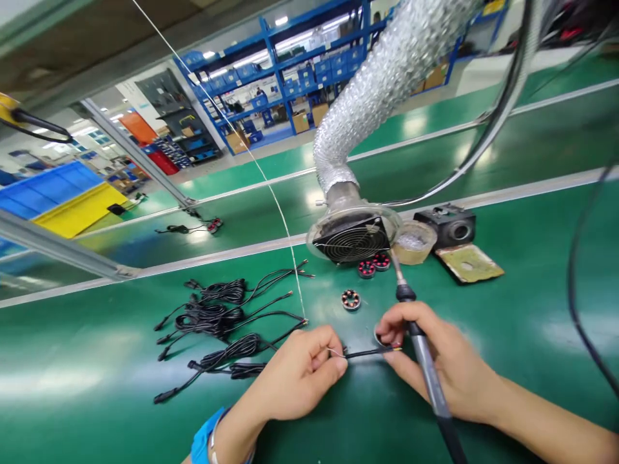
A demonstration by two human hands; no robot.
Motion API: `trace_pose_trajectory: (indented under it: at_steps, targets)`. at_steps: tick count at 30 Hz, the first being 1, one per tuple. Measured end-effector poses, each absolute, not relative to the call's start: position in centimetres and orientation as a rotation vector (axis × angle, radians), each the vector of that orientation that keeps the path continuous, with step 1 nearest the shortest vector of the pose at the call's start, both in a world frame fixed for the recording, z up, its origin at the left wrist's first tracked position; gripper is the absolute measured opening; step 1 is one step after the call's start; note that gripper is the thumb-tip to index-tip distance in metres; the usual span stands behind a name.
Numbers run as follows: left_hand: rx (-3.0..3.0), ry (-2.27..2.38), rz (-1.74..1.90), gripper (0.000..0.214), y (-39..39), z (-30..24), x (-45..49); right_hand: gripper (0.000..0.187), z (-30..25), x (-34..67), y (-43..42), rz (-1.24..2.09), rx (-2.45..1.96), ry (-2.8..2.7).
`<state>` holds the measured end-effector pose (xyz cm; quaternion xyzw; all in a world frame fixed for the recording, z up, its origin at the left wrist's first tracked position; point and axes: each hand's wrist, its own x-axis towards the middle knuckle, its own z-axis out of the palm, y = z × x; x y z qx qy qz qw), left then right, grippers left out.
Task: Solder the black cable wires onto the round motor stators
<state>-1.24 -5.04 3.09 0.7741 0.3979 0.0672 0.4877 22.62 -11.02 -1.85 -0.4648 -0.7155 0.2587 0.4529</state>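
Note:
My left hand (297,377) is closed in a pinch on a thin black wire (367,352) and a strand of solder wire (271,187) that runs up and away to the left. My right hand (438,361) is wrapped round a soldering iron (425,361), its tip pointing up toward the fan. The right fingers also pinch the far end of the black wire, beside a small round part (380,339). Both hands rest low on the green mat (120,386).
Several coiled black cables (217,322) lie left of my hands. A fume extractor fan (352,240) on a silver duct (382,84) stands ahead, with small round winding parts (351,299), a cup (413,242), a black holder (449,223) and a sponge pad (468,263) nearby.

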Motion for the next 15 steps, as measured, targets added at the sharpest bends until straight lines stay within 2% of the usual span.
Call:
trace_pose_trajectory:
  at_steps: [2,8,15]
  targets:
    - [1.948,0.996,0.149,0.015,-5.2,2.8,-0.8,0.028,-1.6,22.1,-11.3,0.694,-1.132,-1.710]
    - [2.030,1.054,0.092,0.016,-4.9,3.3,-1.0,0.025,-1.4,21.5,-11.5,0.668,-1.074,-1.670]
    - [2.239,0.957,0.261,0.035,-5.1,4.7,1.4,0.019,-1.5,21.0,-11.2,0.613,-1.045,-1.649]
